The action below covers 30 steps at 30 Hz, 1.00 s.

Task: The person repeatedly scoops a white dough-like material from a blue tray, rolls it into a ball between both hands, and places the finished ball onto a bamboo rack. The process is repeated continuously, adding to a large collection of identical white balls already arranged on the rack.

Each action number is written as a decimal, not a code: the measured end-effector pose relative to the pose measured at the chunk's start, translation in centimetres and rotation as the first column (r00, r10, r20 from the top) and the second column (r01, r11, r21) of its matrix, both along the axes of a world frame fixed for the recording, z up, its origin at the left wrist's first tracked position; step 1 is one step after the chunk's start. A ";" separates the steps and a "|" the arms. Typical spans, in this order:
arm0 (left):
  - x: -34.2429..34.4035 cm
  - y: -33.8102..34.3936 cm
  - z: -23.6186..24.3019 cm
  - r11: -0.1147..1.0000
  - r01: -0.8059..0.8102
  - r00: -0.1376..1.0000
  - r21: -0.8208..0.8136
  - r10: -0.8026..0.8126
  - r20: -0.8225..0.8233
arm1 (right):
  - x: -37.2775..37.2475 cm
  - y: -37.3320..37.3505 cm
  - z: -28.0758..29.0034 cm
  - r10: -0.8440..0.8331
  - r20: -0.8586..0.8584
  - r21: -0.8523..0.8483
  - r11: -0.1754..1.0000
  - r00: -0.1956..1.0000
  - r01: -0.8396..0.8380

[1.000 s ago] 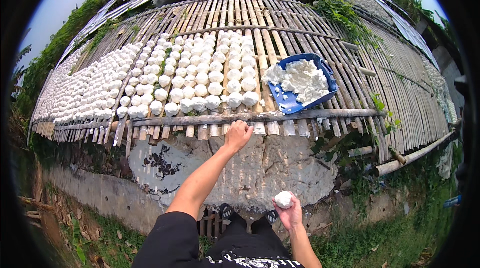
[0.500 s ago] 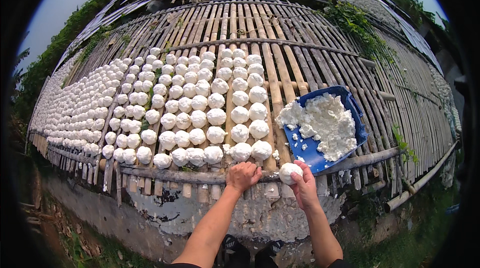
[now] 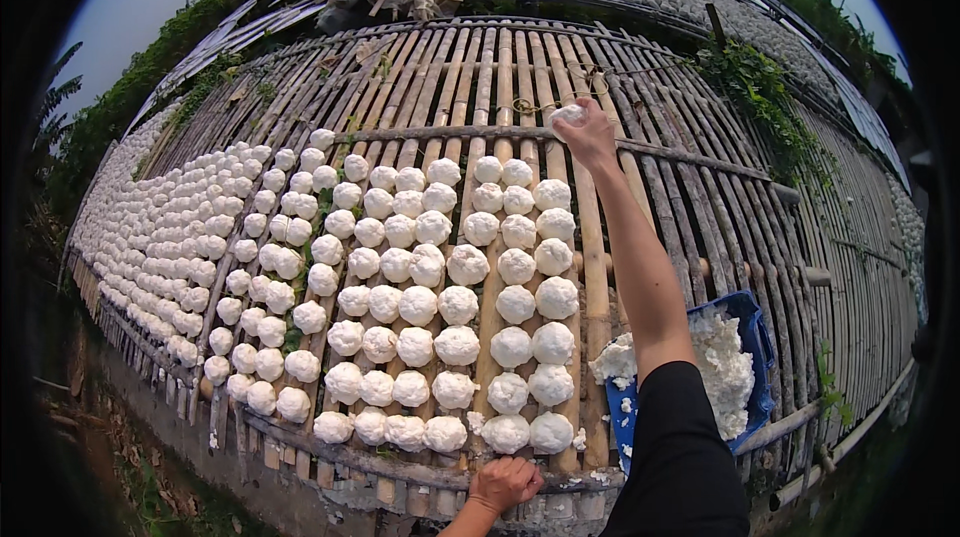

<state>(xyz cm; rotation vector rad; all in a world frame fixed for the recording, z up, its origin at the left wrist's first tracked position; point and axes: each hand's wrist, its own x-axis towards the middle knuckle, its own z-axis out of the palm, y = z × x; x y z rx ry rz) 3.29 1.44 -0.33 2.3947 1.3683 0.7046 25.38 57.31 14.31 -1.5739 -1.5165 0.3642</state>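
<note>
Outdoors, a slatted bamboo rack (image 3: 505, 77) spreads across the view, its left side covered by rows of white balls (image 3: 417, 306). At the front edge, below the rows, the left hand (image 3: 506, 483) stays curled closed. Further right, the right hand (image 3: 592, 132) has swung from beside the blue tub (image 3: 621, 424) to beyond the rows, fingers gripping one white lump (image 3: 568, 117) over bare slats; it seems mid-carry, not yet set down. The tub, rightmost, holds crumbly white material (image 3: 722, 367).
</note>
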 end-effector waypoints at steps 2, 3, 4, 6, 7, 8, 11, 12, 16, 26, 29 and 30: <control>0.0 0.0 0.1 1.000 -0.006 1.000 -0.005 0.006 -0.020 | 0.1 3.1 -0.3 0.023 0.103 -0.052 0.999 0.994 -0.017; 0.0 0.0 0.2 1.000 -0.010 1.000 -0.008 0.010 -0.027 | 0.1 4.3 -0.9 0.034 0.133 -0.093 0.995 0.990 -0.022; 0.1 0.0 0.2 0.999 -0.012 0.999 -0.030 0.011 -0.035 | 0.1 4.9 -1.9 0.032 0.203 -0.109 0.994 0.979 -0.010; 0.1 0.0 0.4 1.000 -0.010 0.998 -0.030 0.008 -0.063 | -0.2 5.1 -4.6 0.003 0.332 -0.127 0.991 0.943 0.042; 0.0 0.0 0.4 0.999 -0.003 0.998 -0.035 0.001 -0.061 | 0.4 4.4 -5.7 0.065 0.257 -0.304 0.953 0.964 0.017; 0.0 0.0 0.5 0.999 0.004 0.999 -0.035 -0.006 -0.048 | 0.7 3.1 -7.0 0.074 0.227 -0.326 0.945 0.971 0.005; -0.1 0.1 0.4 0.999 0.001 0.999 -0.044 -0.002 -0.044 | 3.7 -3.0 -7.5 0.119 0.113 -0.334 0.939 0.986 -0.075; -0.1 0.2 0.3 0.999 0.011 1.000 -0.033 -0.011 -0.022 | 5.3 -6.0 -6.7 0.127 0.057 -0.339 0.935 0.990 -0.101; 0.0 0.2 0.3 1.000 0.010 1.000 0.000 -0.010 -0.023 | 13.3 -20.9 -0.7 0.162 -0.207 -0.166 0.966 0.965 -0.197; 0.5 0.2 0.3 0.998 -0.001 0.999 0.060 0.004 -0.047 | 18.4 -47.5 -1.9 -0.180 0.304 -0.102 0.970 0.935 0.220; 0.5 0.0 0.1 0.998 -0.020 1.000 0.067 0.021 -0.008 | 12.1 -46.6 -8.4 -0.144 0.317 -0.060 0.983 0.937 0.172; 0.5 0.0 0.1 0.997 -0.025 1.000 0.078 0.025 -0.002 | 10.0 -46.3 -10.5 -0.163 0.564 -0.082 0.965 0.810 0.251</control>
